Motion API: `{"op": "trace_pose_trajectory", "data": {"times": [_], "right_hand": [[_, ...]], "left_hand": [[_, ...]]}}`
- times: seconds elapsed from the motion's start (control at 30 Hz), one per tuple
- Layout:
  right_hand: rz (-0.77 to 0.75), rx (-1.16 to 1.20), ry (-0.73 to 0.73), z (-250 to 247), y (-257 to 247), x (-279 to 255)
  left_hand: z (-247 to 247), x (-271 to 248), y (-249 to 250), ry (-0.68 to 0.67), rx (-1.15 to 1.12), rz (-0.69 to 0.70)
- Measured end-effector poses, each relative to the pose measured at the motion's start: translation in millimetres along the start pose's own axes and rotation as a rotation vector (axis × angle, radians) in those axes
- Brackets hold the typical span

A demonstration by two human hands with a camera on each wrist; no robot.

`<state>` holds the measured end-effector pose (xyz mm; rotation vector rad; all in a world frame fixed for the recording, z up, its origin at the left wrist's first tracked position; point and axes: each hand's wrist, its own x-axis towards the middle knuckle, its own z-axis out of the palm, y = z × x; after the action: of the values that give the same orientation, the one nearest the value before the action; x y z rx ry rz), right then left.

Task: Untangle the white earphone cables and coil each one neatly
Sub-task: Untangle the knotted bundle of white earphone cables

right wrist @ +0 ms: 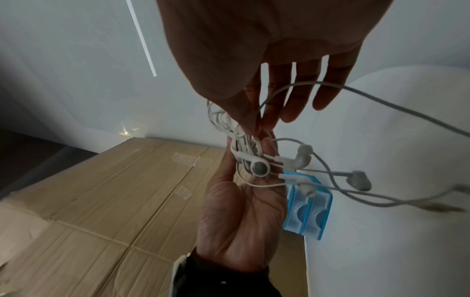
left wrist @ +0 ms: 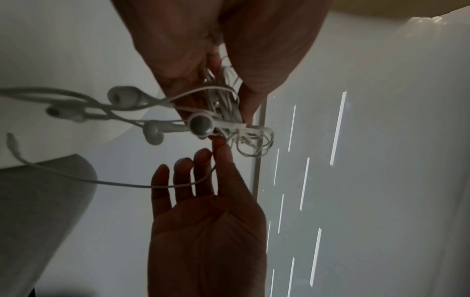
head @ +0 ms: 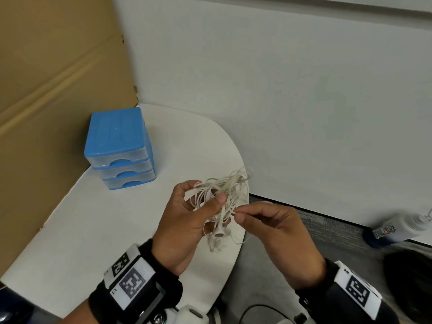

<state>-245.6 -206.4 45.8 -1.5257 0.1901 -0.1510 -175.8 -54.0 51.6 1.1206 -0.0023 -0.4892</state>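
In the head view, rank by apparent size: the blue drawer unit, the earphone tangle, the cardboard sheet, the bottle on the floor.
1. cardboard sheet
2. blue drawer unit
3. earphone tangle
4. bottle

The tangle and bottle look close; nearness to the camera makes that order unsure.

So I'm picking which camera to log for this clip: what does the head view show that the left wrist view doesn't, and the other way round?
Only the head view shows the blue plastic three-drawer box on the rounded white table and the tall cardboard sheet.

Only the left wrist view shows several earbuds dangling free below the bundle.

Both show the left hand gripping the tangled white earphone cables while the right hand pinches a strand.
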Motion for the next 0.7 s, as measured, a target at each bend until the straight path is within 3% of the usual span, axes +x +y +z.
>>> {"op": "trace_pose_trajectory", "data": {"times": [0.2,0.37,0.57,0.7], "right_hand": [[-0.052,0.052,0.038,2,2,0],[-0.196,-0.098,0.093,1,2,-3],[-0.229,-0.139,0.170,4,-6,-5],[-0.291,-0.271,0.116,8,-3,-10]], "left_hand": [[1,-3,-1,-0.101,0.160,0.044],[3,-5,-2,-0.108,0.196,0.009],[1,-7,-3,-0.103,0.232,-0.004],[3,-7,-8,-0.063,0.192,0.008]]}}
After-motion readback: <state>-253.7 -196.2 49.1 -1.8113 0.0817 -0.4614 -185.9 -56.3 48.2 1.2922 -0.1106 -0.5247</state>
